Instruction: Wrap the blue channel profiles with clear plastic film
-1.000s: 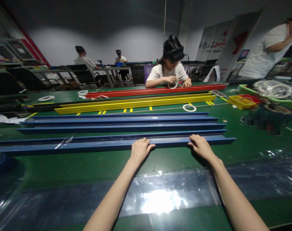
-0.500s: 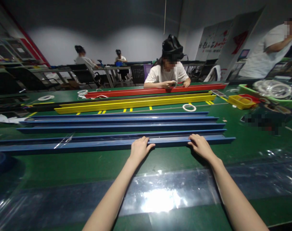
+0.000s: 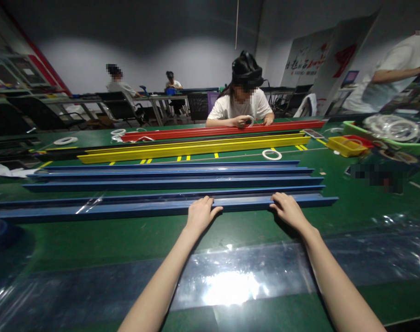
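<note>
Both forearms reach forward from the bottom edge of the view, spread apart below and angling inward toward the hands. The left hand (image 3: pixel 202 213) lies palm down, its fingers bent together over the near wall and its thumb spread toward the right. The right hand (image 3: pixel 288 210) is also palm down, wrist slightly cocked, its fingers curled and pointing leftward, with the thumb tucked low beneath them. A gap separates the two hands, and neither is stretched wide; whether their fingers clamp tightly or merely rest, I cannot tell.

Under both hands is the long blue U-shaped channel (image 3: pixel 244 204), lying crosswise on the green flat-topped desk (image 3: pixel 127 242). Both hands touch its near wall, right of its middle. Its short end runs out just past the right hand, while the longer stretch extends left of the left hand to the picture's edge, where a strip of shiny clear film (image 3: pixel 88 205) glints across it.

Beyond the hands, more blue channels (image 3: pixel 175 184) lie roughly parallel. Nearer the person, below the forearms, a broad sheet of transparent glossy plastic (image 3: pixel 230 269) spreads across the desk.
</note>
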`<state>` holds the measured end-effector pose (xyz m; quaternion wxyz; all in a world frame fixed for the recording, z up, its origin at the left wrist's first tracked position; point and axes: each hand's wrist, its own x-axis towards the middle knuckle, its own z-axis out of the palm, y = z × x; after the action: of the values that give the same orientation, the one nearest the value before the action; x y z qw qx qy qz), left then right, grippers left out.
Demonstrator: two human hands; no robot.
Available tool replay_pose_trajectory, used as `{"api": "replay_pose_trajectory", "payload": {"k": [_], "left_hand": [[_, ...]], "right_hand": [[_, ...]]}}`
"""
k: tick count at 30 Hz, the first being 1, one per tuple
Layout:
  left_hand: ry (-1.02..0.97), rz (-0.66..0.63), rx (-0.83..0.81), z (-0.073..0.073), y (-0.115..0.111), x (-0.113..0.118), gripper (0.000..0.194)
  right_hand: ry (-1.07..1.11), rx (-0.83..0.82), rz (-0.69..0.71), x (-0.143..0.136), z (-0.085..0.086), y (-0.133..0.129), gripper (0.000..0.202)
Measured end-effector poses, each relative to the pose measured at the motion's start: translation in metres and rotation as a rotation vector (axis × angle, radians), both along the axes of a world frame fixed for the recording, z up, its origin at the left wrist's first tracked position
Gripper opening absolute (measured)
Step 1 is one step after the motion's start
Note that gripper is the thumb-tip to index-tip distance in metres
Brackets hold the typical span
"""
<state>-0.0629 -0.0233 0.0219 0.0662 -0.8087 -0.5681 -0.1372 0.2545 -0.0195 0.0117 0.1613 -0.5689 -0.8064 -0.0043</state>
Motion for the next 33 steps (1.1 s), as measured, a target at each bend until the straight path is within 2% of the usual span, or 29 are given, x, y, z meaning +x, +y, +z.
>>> {"api": "replay_pose_trajectory", "payload": {"k": [7, 15, 21, 24, 27, 33], "left_hand": [[0.009, -0.036, 0.115, -0.009, -0.002, 0.0, 0.043], [-0.005, -0.076, 0.151, -0.01, -0.004, -0.001, 0.039], [-0.034, -0.063, 0.139, -0.011, -0.004, -0.001, 0.037], [-0.057, -0.064, 0.132, -0.011, -0.003, -0.001, 0.034], [-0.052, -0.056, 0.141, -0.012, -0.003, -0.001, 0.034], [-0.044, -0.039, 0.15, -0.01, -0.003, -0.001, 0.036]], "right_hand": [[0.001, -0.022, -0.009, -0.001, 0.0, -0.001, 0.015], [-0.01, -0.046, -0.033, -0.003, 0.002, -0.002, 0.019], [-0.113, -0.147, -0.06, -0.009, 0.016, 0.0, 0.019], [-0.191, -0.134, -0.052, -0.031, 0.028, -0.004, 0.018], [-0.164, -0.107, 0.04, -0.07, 0.037, -0.01, 0.023], [-0.103, -0.076, 0.185, -0.143, 0.04, -0.013, 0.017]]}}
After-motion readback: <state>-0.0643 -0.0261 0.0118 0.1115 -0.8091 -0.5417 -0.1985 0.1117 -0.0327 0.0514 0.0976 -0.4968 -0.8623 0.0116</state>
